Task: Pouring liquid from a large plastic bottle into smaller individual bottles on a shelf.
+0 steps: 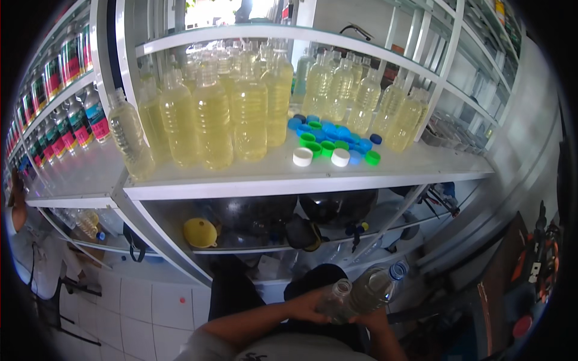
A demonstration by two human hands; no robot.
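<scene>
Low over my lap, my left hand (309, 307) grips a clear plastic bottle (336, 300) with an uncapped, threaded mouth. Right beside it, my right hand (374, 318) is around a second clear plastic bottle (372, 289), which tilts up to the right. A blue band circles that bottle's neck; whether a cap sits on it I cannot tell. The two bottles overlap in view, and most of my fingers are hidden behind them. Ahead stands a white shelf (271, 182) with several uncapped bottles of pale yellow liquid (212, 124) and loose blue, green and white screw caps (327, 146).
Under the shelf top hang or lie a yellow funnel (200, 233) and dark rounded containers (253, 221). Labelled bottles (67, 126) line the left shelves. At far left a person in a light shirt (40, 266) sits. A brown board edge (490, 293) and tools rise at right.
</scene>
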